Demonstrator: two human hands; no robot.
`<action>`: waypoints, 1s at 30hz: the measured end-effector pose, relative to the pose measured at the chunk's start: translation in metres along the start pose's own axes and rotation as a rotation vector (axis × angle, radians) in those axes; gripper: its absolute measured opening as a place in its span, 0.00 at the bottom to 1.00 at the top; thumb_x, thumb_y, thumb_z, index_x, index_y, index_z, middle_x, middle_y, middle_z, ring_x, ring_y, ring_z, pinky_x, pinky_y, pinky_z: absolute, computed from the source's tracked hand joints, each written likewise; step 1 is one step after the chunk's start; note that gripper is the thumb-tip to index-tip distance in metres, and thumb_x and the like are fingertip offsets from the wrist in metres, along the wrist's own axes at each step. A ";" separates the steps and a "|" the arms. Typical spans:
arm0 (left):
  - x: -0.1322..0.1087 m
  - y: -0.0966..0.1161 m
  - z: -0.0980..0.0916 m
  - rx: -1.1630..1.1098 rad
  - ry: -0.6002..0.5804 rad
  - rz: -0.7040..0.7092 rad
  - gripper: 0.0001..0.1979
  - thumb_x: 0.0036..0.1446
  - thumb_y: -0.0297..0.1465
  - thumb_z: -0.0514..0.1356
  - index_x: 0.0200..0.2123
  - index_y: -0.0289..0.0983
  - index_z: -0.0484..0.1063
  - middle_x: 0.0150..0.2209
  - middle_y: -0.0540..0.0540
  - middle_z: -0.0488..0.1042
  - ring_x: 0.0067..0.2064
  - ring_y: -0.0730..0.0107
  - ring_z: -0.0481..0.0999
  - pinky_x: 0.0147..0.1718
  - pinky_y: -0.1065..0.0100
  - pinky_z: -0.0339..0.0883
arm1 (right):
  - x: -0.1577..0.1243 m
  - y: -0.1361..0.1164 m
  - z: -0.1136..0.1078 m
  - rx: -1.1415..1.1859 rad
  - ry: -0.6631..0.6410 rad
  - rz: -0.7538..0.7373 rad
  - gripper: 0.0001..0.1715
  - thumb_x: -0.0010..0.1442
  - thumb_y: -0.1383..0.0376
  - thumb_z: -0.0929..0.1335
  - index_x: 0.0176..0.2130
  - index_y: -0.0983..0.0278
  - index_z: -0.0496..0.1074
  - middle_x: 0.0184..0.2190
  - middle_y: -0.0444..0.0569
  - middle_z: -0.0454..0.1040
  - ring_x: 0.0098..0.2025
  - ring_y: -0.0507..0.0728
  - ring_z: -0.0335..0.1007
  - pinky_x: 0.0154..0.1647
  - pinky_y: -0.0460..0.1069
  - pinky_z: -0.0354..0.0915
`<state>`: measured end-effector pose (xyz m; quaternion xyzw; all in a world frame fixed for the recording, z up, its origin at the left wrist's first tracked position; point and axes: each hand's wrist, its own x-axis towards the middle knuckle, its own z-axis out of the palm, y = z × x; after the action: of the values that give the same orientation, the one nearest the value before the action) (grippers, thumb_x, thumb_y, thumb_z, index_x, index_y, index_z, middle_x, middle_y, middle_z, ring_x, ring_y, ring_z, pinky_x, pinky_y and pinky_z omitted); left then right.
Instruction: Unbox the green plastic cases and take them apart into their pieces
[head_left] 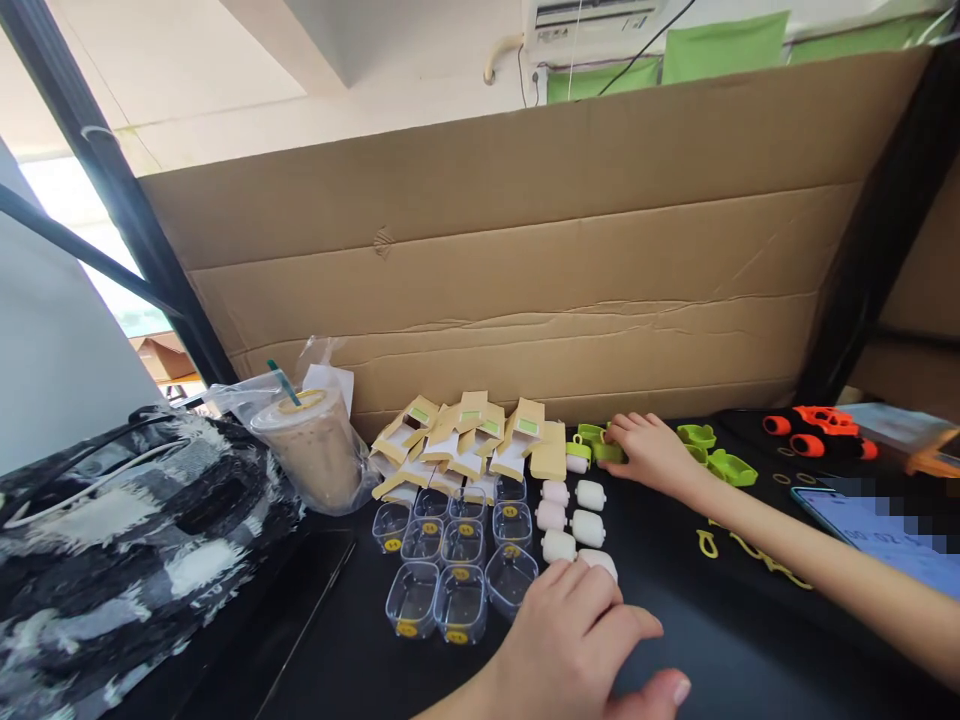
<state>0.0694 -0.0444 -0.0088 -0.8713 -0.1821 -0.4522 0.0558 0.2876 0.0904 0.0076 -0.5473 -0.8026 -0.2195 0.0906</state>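
My left hand [577, 640] is in the near middle, its thumb spread away from the bent fingers. Its fingertips reach the nearest white barrel-shaped piece [598, 562] and partly cover it; I see nothing gripped. Farther back, the fingers of my right hand [651, 455] close on a green plastic piece [596, 440]. Beside it stands a white piece with a green top [577, 456]. White and pale pink barrel-shaped pieces [589, 494] form two columns between my hands. More green plastic pieces [731, 467] lie right of my right hand.
Clear plastic cups [461, 600] with yellow stickers stand left of the white pieces, before a pile of small cardboard boxes [469, 430]. A bagged drink [311, 450] is at left. Yellow loops [706, 544], a phone [877, 530] and an orange toy car [825, 430] lie right. Cardboard [510, 260] walls the back.
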 end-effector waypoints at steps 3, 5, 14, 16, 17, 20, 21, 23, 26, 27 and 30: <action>0.001 0.001 -0.002 -0.198 -0.085 -0.176 0.11 0.56 0.34 0.56 0.36 0.34 0.74 0.29 0.44 0.74 0.30 0.68 0.74 0.30 0.69 0.70 | -0.006 0.005 -0.007 -0.017 0.080 0.034 0.13 0.65 0.60 0.65 0.46 0.65 0.70 0.45 0.50 0.72 0.43 0.56 0.71 0.43 0.56 0.69; 0.002 0.002 -0.004 -0.279 -0.133 -0.267 0.10 0.55 0.31 0.57 0.38 0.33 0.74 0.32 0.43 0.76 0.34 0.67 0.76 0.34 0.68 0.71 | -0.007 0.008 -0.009 -0.013 0.101 0.043 0.13 0.64 0.60 0.65 0.46 0.65 0.70 0.45 0.50 0.72 0.43 0.56 0.71 0.44 0.56 0.69; 0.000 0.000 0.000 -0.251 -0.155 -0.251 0.09 0.53 0.31 0.59 0.36 0.35 0.75 0.33 0.43 0.75 0.35 0.64 0.77 0.35 0.65 0.71 | 0.008 -0.002 0.024 0.013 -0.003 0.060 0.17 0.64 0.60 0.66 0.50 0.65 0.68 0.48 0.51 0.71 0.45 0.58 0.71 0.44 0.57 0.69; 0.000 0.000 -0.001 -0.269 -0.171 -0.269 0.09 0.53 0.31 0.59 0.37 0.35 0.75 0.33 0.42 0.75 0.35 0.64 0.76 0.36 0.64 0.72 | 0.009 -0.004 0.022 0.026 0.003 0.061 0.18 0.64 0.60 0.66 0.51 0.65 0.67 0.48 0.51 0.70 0.44 0.57 0.71 0.43 0.57 0.69; 0.000 0.001 -0.001 -0.291 -0.184 -0.292 0.09 0.54 0.31 0.58 0.37 0.35 0.75 0.34 0.42 0.75 0.36 0.64 0.76 0.36 0.64 0.72 | 0.009 -0.005 0.020 0.034 0.015 0.060 0.17 0.64 0.60 0.66 0.50 0.65 0.68 0.48 0.51 0.70 0.45 0.57 0.71 0.44 0.57 0.69; 0.002 0.002 -0.005 -0.374 -0.217 -0.372 0.10 0.53 0.29 0.58 0.39 0.34 0.74 0.35 0.41 0.75 0.38 0.64 0.75 0.39 0.64 0.71 | 0.007 -0.004 0.011 0.068 0.074 0.063 0.16 0.64 0.60 0.66 0.50 0.65 0.68 0.48 0.51 0.71 0.45 0.57 0.71 0.44 0.57 0.69; 0.003 0.002 -0.006 -0.396 -0.226 -0.390 0.10 0.53 0.28 0.58 0.39 0.34 0.74 0.36 0.41 0.75 0.39 0.63 0.75 0.40 0.63 0.71 | 0.005 -0.003 0.007 0.086 0.096 0.066 0.16 0.64 0.59 0.66 0.49 0.65 0.68 0.47 0.51 0.71 0.44 0.57 0.71 0.44 0.56 0.69; 0.004 0.002 -0.006 -0.438 -0.236 -0.437 0.10 0.53 0.28 0.57 0.39 0.34 0.73 0.36 0.40 0.74 0.40 0.63 0.75 0.41 0.62 0.70 | -0.001 -0.002 0.000 0.137 0.141 0.069 0.14 0.64 0.59 0.66 0.46 0.65 0.70 0.43 0.49 0.73 0.41 0.56 0.71 0.43 0.56 0.69; 0.004 0.001 -0.003 -0.570 -0.250 -0.618 0.12 0.57 0.30 0.54 0.43 0.34 0.70 0.37 0.40 0.74 0.40 0.64 0.74 0.42 0.61 0.69 | -0.017 -0.005 -0.016 0.256 0.241 0.073 0.10 0.60 0.61 0.68 0.39 0.65 0.71 0.33 0.47 0.75 0.37 0.57 0.72 0.40 0.56 0.69; 0.003 0.001 -0.002 -0.637 -0.247 -0.692 0.15 0.59 0.33 0.53 0.48 0.34 0.67 0.38 0.40 0.74 0.40 0.64 0.74 0.43 0.60 0.68 | -0.025 -0.008 -0.022 0.307 0.284 0.073 0.09 0.59 0.61 0.68 0.38 0.64 0.71 0.31 0.47 0.75 0.36 0.57 0.72 0.38 0.55 0.69; 0.000 -0.003 0.002 -0.826 -0.199 -0.859 0.30 0.61 0.43 0.51 0.61 0.35 0.47 0.43 0.38 0.72 0.42 0.63 0.72 0.44 0.57 0.66 | -0.049 -0.028 -0.043 0.463 0.395 0.050 0.08 0.60 0.61 0.66 0.40 0.61 0.70 0.32 0.47 0.76 0.36 0.56 0.72 0.35 0.51 0.70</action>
<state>0.0703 -0.0415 -0.0103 -0.7078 -0.3313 -0.3838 -0.4919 0.2767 0.0213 0.0202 -0.4783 -0.7844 -0.1305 0.3726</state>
